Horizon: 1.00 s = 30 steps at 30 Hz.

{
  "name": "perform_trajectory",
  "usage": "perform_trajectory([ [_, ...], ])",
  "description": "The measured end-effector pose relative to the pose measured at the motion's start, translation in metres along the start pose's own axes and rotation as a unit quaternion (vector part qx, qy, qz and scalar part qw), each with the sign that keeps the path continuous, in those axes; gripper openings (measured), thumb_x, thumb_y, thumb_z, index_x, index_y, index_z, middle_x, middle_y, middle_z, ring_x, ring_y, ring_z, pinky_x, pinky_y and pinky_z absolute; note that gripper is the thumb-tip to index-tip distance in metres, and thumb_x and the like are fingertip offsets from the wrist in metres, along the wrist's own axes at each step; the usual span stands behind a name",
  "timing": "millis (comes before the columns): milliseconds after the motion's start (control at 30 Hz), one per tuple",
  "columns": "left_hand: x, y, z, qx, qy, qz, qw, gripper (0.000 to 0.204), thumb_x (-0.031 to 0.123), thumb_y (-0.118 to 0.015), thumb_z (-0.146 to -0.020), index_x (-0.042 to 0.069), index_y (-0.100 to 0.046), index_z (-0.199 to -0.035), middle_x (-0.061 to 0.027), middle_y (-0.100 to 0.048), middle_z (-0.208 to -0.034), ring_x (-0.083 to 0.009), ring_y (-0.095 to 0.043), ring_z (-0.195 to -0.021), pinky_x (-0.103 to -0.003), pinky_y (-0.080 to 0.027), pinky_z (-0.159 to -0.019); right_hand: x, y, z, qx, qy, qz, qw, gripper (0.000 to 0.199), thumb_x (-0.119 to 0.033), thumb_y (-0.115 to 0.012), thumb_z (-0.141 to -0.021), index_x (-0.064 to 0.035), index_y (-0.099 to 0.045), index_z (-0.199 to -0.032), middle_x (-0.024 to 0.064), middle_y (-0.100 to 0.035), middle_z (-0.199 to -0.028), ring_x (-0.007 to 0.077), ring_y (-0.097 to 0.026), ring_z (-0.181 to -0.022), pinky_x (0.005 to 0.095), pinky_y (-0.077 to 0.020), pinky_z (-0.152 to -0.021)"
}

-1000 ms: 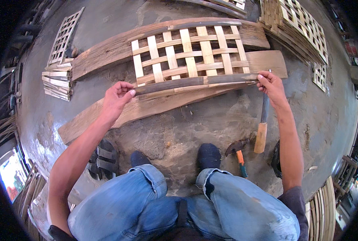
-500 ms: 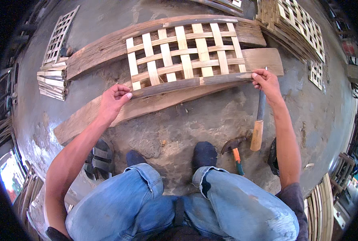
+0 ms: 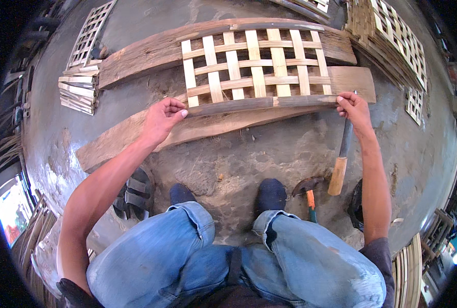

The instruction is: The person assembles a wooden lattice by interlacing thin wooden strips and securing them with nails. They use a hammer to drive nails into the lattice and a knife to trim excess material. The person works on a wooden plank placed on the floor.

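A lattice panel of woven bamboo strips (image 3: 256, 65) lies across two wooden planks, with darker bamboo rails along its near and far edges. My left hand (image 3: 162, 119) pinches the left end of the near rail between thumb and fingers. At the rail's right end my right hand (image 3: 354, 109) has a similar pinch grip. Just below the right hand lies a long blade with a wooden handle (image 3: 337, 176), its upper part partly covered by that hand. Left of the handle is a hammer with an orange and green grip (image 3: 311, 205).
A front plank (image 3: 120, 138) and a back plank (image 3: 141, 55) support the panel. Stacked lattice panels (image 3: 392, 46) stand at the far right. At the far left are another lattice (image 3: 91, 33) and a bundle of strips (image 3: 78, 91). Sandals (image 3: 137, 192) lie beside my left foot.
The whole scene, planks and floor included, sits further right in the picture, as the view has shifted. Both hands keep their grip on the near rail.
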State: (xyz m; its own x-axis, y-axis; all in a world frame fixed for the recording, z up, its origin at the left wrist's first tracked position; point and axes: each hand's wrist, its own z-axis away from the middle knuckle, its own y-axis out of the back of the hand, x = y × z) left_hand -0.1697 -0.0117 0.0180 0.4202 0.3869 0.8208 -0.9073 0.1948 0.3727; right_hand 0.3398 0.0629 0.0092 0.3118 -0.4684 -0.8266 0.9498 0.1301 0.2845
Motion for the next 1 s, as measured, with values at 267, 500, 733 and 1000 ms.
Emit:
perform_trajectory([
  [267,0.005,-0.003,0.000,0.015,0.008,-0.048,0.999,0.021,0.014,-0.072,-0.087,0.001,-0.064,-0.100,-0.0053,-0.068,-0.090,-0.0104,-0.063,-0.079,-0.026,-0.051,-0.074,0.005,0.003,-0.002,0.027,-0.007,0.020,0.999,0.025,-0.017,-0.069,-0.090,-0.0018,-0.065,-0.109,0.0000,-0.065,-0.083,0.0073,-0.060,-0.071,0.0215,-0.0472,-0.060],
  [500,0.011,-0.002,0.005,0.039,-0.002,-0.132,0.991,0.027,0.020,-0.072,-0.085,0.001,-0.063,-0.101,-0.0082,-0.068,-0.092,-0.0141,-0.065,-0.082,-0.030,-0.051,-0.075,0.009,0.003,-0.005,0.029,-0.003,0.023,0.999,0.024,-0.018,-0.068,-0.090,-0.0027,-0.065,-0.109,0.0009,-0.066,-0.085,0.0073,-0.060,-0.072,0.0214,-0.0470,-0.061],
  [733,0.007,-0.004,-0.004,0.031,-0.024,-0.144,0.989,0.022,0.018,-0.074,-0.083,0.002,-0.066,-0.096,-0.0082,-0.070,-0.090,-0.0158,-0.066,-0.084,-0.031,-0.053,-0.075,0.006,0.007,-0.003,0.020,0.007,0.022,1.000,0.025,-0.019,-0.069,-0.089,-0.0013,-0.066,-0.107,0.0016,-0.066,-0.085,0.0083,-0.061,-0.073,0.0222,-0.0475,-0.062],
  [1000,0.009,-0.008,-0.004,0.042,-0.028,-0.156,0.986,0.020,0.014,-0.073,-0.083,0.002,-0.065,-0.095,-0.0069,-0.069,-0.089,-0.0138,-0.064,-0.080,-0.029,-0.053,-0.070,0.001,0.001,-0.003,0.004,0.017,0.031,0.999,0.024,-0.015,-0.070,-0.089,0.0008,-0.065,-0.106,0.0026,-0.066,-0.084,0.0082,-0.061,-0.072,0.0219,-0.0493,-0.062],
])
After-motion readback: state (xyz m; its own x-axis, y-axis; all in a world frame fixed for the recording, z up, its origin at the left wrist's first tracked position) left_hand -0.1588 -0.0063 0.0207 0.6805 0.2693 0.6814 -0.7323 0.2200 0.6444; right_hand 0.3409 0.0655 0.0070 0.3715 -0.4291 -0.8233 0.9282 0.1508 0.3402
